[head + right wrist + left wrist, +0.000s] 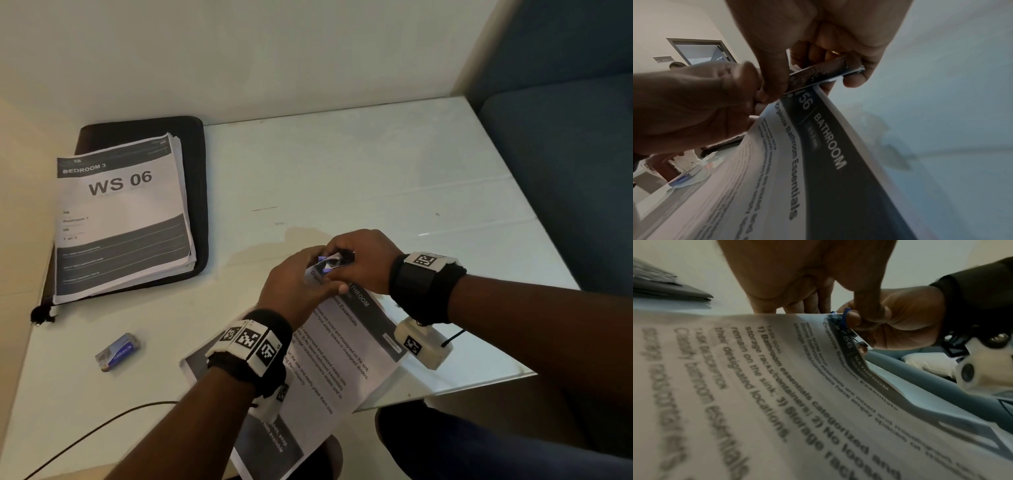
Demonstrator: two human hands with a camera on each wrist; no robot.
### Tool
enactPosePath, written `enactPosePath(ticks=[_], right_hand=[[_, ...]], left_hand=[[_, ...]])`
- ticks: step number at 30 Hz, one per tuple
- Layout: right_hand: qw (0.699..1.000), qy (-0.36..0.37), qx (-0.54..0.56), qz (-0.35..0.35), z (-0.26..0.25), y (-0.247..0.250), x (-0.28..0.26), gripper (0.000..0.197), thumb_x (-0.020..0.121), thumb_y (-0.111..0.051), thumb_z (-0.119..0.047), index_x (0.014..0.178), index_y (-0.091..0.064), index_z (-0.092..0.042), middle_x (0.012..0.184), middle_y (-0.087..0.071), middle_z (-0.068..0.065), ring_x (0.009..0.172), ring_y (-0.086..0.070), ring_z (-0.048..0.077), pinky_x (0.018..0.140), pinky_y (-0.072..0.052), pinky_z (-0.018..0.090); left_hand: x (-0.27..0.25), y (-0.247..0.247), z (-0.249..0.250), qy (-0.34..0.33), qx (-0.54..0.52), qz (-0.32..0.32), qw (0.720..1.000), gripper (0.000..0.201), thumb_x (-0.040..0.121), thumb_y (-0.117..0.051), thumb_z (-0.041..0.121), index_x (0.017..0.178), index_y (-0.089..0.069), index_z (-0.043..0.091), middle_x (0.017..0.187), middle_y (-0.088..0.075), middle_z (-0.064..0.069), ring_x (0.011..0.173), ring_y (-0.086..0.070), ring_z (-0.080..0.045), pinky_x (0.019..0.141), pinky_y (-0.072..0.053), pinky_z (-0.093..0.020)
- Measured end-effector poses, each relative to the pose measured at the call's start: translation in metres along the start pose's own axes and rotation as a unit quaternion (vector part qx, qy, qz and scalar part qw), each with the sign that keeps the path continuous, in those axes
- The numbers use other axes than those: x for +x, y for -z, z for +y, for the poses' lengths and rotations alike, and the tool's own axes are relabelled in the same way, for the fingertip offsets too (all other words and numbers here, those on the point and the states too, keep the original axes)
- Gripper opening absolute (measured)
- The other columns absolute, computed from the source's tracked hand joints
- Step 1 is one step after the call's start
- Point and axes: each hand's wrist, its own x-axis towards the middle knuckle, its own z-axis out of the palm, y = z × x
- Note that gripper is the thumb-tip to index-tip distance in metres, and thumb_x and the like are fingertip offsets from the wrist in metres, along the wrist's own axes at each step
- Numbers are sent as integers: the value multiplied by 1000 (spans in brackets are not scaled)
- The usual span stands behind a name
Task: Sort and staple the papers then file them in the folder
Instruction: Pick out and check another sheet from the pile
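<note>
Head view: both hands meet over the top corner of the bathroom papers (342, 346), which lie at six o'clock on the white table (394, 178) and hang off its near edge. The right hand (363, 260) is curled around a small stapler (330, 263); the left hand (298, 281) pinches the corner beside it. At nine o'clock a second stack of papers (123, 219) rests on the black folder (198, 192), and a small staple box (118, 352) lies at seven o'clock, well apart from the hands.

Left wrist view: the left fingers (809, 301) curl over the far edge of the sheets, and the top page bows upward. Thin paper like this looks light and floppy, so it is best held right at the corner being stapled, with the sheets squared there.

Right wrist view: the stapler's metal body (818, 74) sits clamped between the right thumb (774, 65) and fingers, its mouth across the dark header strip at the corner. It is probably small, hard and somewhat slick, so a firm squeeze across top and base suits it. The left thumb (748, 78) presses the corner at nine o'clock of the stapler. Whether a staple has gone through cannot be told.
</note>
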Motion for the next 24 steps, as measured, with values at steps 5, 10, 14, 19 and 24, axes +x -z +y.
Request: enactPosePath(ticks=[5, 10, 14, 19, 24], right_hand=[[998, 9, -54, -8, 0, 2, 2, 20, 86, -67, -38, 101, -73, -27, 95, -72, -6, 89, -63, 14, 82, -51, 33], [996, -1, -61, -64, 6, 1, 2, 23, 88, -67, -37, 104, -70, -21, 98, -70, -2, 91, -62, 17, 76, -46, 28], [988, -2, -122, -94, 15, 7, 6, 36, 81, -73, -41, 108, -65, -19, 101, -67, 0, 93, -60, 20, 81, -47, 30], [983, -28, -151, -104, 37, 19, 2, 47, 77, -79, -38, 116, -64, -18, 111, -62, 2, 103, -56, 20, 84, -40, 27], [986, -47, -148, -63, 57, 24, -3, 40, 76, -79, -33, 112, -66, -23, 110, -60, 1, 106, -55, 20, 89, -40, 28]], left_hand=[[7, -3, -7, -10, 10, 25, 1000, 42, 79, -77, 38, 117, -65, 23, 101, -63, 13, 92, -57, -7, 74, -36, -10], [6, -6, -7, 5, 27, -31, 999, 50, 82, -74, 43, 126, -58, 26, 98, -58, 18, 94, -59, -9, 74, -39, -13], [18, 1, -14, 38, 83, -76, 993, 60, 81, -77, 37, 135, -51, 28, 111, -60, 9, 100, -58, -13, 90, -47, -30], [30, 6, -29, 37, 116, -70, 990, 14, 94, -62, 25, 105, -70, 20, 91, -63, 9, 83, -60, -11, 64, -38, -15], [37, 5, -28, 63, 46, -59, 995, 20, 96, -58, 41, 96, -67, 23, 98, -69, 2, 87, -65, -16, 77, -48, -30]])
